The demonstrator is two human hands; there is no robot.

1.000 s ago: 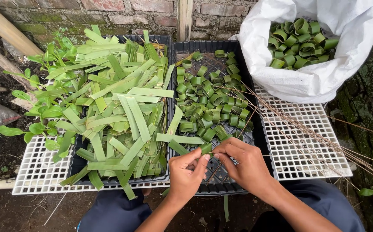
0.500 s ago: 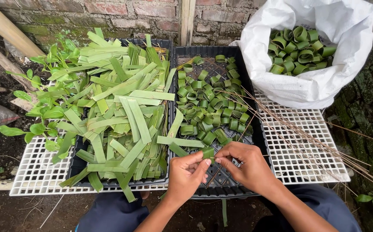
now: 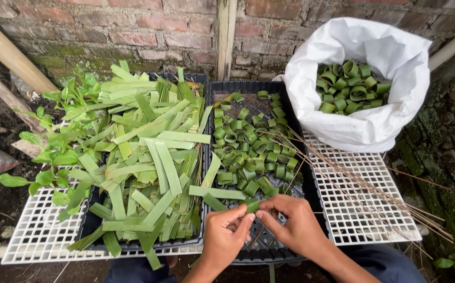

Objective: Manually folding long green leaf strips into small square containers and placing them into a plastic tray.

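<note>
Both my hands pinch one leaf strip point(image 3: 251, 205): left grip point(image 3: 226, 235) and right grip point(image 3: 290, 222) narrow on it, rolling loop; finished loops point(image 3: 248, 152) just beyond; likely needs stick pin point(image 3: 353, 178).

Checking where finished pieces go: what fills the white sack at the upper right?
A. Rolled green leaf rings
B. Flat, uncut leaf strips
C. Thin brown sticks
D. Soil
A: the white sack holds curled green leaf rings, like those in the black tray; the flat strips lie in the left tray and the sticks on the white grid.
</note>
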